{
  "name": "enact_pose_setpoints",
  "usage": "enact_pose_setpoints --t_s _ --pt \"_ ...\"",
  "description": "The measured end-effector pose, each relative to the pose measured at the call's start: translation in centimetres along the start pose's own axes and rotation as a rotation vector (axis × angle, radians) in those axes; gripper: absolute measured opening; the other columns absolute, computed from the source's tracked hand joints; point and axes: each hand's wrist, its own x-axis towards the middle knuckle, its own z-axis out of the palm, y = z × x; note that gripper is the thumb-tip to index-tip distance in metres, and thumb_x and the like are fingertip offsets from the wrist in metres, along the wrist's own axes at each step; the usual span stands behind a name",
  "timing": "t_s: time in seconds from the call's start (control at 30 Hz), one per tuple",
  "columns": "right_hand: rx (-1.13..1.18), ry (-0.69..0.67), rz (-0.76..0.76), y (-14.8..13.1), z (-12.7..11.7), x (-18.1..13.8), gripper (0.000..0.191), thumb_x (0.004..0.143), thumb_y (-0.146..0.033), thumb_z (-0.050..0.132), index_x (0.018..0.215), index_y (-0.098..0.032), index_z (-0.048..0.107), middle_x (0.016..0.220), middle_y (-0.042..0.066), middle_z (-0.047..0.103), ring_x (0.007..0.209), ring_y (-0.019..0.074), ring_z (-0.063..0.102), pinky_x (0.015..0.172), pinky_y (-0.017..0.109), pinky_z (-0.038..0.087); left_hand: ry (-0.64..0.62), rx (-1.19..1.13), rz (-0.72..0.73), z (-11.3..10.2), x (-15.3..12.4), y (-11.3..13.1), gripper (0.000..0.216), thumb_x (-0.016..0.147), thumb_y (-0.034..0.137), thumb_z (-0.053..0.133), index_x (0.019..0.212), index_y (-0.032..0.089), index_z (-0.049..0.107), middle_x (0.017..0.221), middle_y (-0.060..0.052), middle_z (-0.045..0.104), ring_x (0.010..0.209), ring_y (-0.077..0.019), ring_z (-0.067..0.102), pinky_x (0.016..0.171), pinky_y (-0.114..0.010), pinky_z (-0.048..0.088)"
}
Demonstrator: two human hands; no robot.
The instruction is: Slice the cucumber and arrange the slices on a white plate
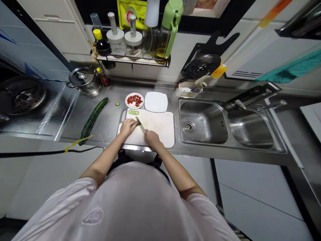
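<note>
On the white cutting board, my left hand is closed over a short piece of cucumber, mostly hidden under the fingers. My right hand grips a knife, its blade lying against the cucumber's right end. Several round cucumber slices lie overlapped in a row near the board's top left. A whole long cucumber rests on the steel counter to the left, and a small cut end sits near it. Behind the board stand a white plate of chopped red pieces and a square white plate.
To the right is a double steel sink with a faucet. A lidded pot and a stove burner are at left. A wall rack holds bottles and jars above. A utensil holder stands behind the sink.
</note>
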Motion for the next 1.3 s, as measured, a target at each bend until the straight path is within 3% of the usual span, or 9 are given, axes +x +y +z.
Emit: enact_pose_setpoints --t_s 0.3,0.67,1.13,1.3 --pt "0.023 0.032 -0.017 -1.0 -0.3 2.2 0.029 0.096 -0.018 0.030 0.113 -0.014 0.054 0.107 0.014 0.067 0.100 0.0228 0.063 0.082 0.032 0.046 0.013 0.013 0.014 0.2 -0.1 -0.2 0.025 0.091 0.037 0.052 0.099 0.025 0.072 0.096 -0.004 0.069 0.094 -0.0192 0.058 0.086 -0.035 0.041" --pt "-0.015 0.042 -0.009 -0.1 0.7 0.8 0.025 0.095 -0.018 0.034 0.109 -0.014 0.054 0.101 0.013 0.068 0.096 0.0238 0.064 0.079 0.031 0.047 0.008 0.014 -0.001 0.4 -0.2 -0.4 0.025 0.091 0.037 0.052 0.100 0.025 0.072 0.099 -0.005 0.069 0.094 -0.0200 0.058 0.088 -0.036 0.041" --pt "0.012 0.038 -0.026 -1.3 -0.2 3.1 0.030 0.093 -0.013 0.033 0.114 -0.014 0.055 0.106 0.013 0.067 0.100 0.0223 0.064 0.082 0.030 0.046 0.012 0.015 -0.002 0.3 -0.2 -0.2 0.026 0.091 0.038 0.052 0.100 0.025 0.072 0.098 -0.005 0.069 0.095 -0.0200 0.057 0.087 -0.036 0.040" --pt "0.002 0.030 -0.005 -1.0 0.2 2.5 0.030 0.094 -0.015 0.032 0.114 -0.014 0.054 0.106 0.014 0.067 0.100 0.0228 0.064 0.083 0.032 0.046 0.011 0.026 -0.009 0.4 -0.2 -0.3 0.026 0.091 0.038 0.051 0.098 0.025 0.072 0.098 -0.006 0.069 0.094 -0.0202 0.057 0.087 -0.037 0.040"
